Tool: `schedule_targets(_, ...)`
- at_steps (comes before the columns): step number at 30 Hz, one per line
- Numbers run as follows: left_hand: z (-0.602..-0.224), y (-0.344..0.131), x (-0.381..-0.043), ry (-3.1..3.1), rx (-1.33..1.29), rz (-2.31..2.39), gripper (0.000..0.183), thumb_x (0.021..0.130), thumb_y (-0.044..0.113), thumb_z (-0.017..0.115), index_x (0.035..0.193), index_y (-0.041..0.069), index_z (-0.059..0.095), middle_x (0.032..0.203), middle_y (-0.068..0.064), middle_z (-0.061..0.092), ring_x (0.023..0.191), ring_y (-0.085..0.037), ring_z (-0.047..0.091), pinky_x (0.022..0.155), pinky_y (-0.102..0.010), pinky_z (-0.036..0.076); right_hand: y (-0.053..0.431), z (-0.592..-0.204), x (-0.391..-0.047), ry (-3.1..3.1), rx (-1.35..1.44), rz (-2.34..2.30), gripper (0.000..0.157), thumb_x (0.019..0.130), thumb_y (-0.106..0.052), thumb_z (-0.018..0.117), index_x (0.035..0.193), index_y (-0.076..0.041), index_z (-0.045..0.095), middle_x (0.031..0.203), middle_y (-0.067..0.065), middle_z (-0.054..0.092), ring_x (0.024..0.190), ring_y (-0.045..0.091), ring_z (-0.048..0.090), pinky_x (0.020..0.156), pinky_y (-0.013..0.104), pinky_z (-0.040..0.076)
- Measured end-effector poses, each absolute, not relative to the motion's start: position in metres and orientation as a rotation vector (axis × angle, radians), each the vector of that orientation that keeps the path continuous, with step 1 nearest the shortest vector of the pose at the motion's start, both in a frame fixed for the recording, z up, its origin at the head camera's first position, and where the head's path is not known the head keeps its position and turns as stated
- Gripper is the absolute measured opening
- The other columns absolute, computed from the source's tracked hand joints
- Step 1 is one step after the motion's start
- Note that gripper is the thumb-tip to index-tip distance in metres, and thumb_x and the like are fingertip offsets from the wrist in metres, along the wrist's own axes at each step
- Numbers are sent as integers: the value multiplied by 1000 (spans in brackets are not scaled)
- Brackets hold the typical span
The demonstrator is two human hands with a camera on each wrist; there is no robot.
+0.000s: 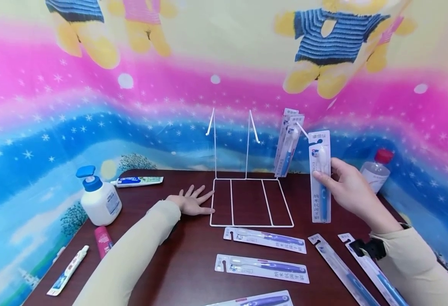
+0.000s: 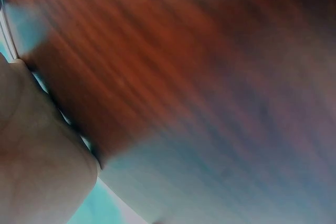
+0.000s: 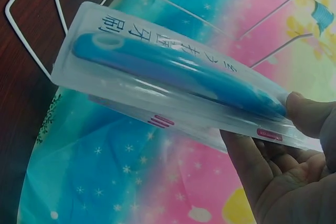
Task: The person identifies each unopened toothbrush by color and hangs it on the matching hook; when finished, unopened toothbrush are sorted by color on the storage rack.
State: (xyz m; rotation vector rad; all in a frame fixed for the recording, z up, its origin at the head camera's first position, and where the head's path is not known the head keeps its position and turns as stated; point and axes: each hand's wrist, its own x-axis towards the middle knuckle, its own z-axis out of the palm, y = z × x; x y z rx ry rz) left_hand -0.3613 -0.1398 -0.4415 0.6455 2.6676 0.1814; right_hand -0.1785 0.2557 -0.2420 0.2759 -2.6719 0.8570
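Note:
My right hand pinches a packaged blue toothbrush between thumb and fingers. The pack stands upright, its top with the hang slot right at the tip of the rack's right hook. In the right wrist view the blue handle shows through clear plastic. Two packaged toothbrushes hang on that same hook, just left of the held one. The white wire rack stands on the table with two more hooks bare. My left hand lies flat, fingers spread, fingertips at the left side of the rack's base.
Several packaged toothbrushes lie in front of the rack, purple ones in the middle and blue ones at right. A pump bottle, toothpaste tubes and a pink tube are at left. A red-capped bottle stands behind my right hand.

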Motion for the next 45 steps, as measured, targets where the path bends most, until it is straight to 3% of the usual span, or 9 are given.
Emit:
schedule_targets(8, -442, -138, -354, 2657, 685, 215, 87, 70, 85, 32, 143, 49, 3, 154, 2, -4, 137, -35, -11, 100, -63, -6, 257, -253, -196, -2691, 258, 872, 50, 92, -44, 50, 124, -5, 49, 103, 20, 61, 84, 34, 63, 63, 46, 52)
schedule_targets(17, -435, -142, -354, 2647, 678, 223, 87, 70, 85, 31, 144, 48, 2, 154, 3, -5, 136, -34, -12, 100, -62, -7, 253, -269, -246, -2691, 209, 932, 59, 92, -47, 47, 133, -5, 45, 117, 23, 56, 93, 38, 61, 71, 51, 50)
schedule_targets(25, -445, -149, -354, 2637, 636, 171, 91, 65, 90, 28, 141, 51, -2, 153, 8, -9, 136, -30, -15, 102, -60, -6, 244, -280, -285, -2635, 280, 1060, 52, 93, -37, 51, 133, -3, 47, 120, 22, 56, 97, 35, 61, 73, 47, 50)
schedule_targets(39, -442, -126, -376, 2642, 651, 136, 90, 62, 92, 24, 137, 55, -8, 151, 12, -15, 136, -27, -19, 103, -58, -7, 264, -257, -304, -2720, 291, 1051, 57, 92, -39, 53, 138, -8, 42, 124, 20, 54, 101, 36, 59, 77, 50, 48)
schedule_targets(45, -437, -137, -366, 2648, 638, 138, 87, 69, 87, 29, 141, 51, -4, 153, 7, -10, 136, -31, -15, 101, -61, -7, 260, -262, -307, -2773, 305, 1062, 60, 88, -43, 58, 135, -8, 45, 121, 18, 55, 100, 34, 58, 79, 50, 47)
